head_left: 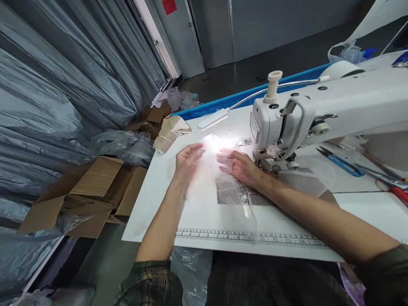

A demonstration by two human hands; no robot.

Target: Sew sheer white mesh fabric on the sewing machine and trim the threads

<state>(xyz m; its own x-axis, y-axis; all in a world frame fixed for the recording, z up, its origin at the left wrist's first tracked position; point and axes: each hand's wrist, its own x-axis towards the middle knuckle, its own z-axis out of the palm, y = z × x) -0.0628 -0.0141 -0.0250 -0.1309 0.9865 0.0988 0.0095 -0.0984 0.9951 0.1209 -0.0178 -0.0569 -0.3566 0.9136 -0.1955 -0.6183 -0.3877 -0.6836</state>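
Under a bright lamp glare, both my hands are over a sheer white fabric [204, 180] on the sewing table. My left hand [187, 163] is closed at the fabric's left side, thumb against the fingers. Facing it, my right hand [239, 166] has its fingers stretched and slightly apart, palm turned inward. Translucent material hangs below the right hand, with a shiny silvery strip [244, 196] in it. The glare washes out the fabric's edges between the hands. Right of my right hand stands the white sewing machine's head [270, 127].
A slim white lamp [213, 119] reaches over the table. Blue-handled snips [341, 162] and red-handled scissors [399, 195] lie at right. A tied cloth bundle [170, 134] sits at the back left corner. Printed ruler markings [251, 238] run along the front edge. Open cardboard boxes [92, 178] stand left.
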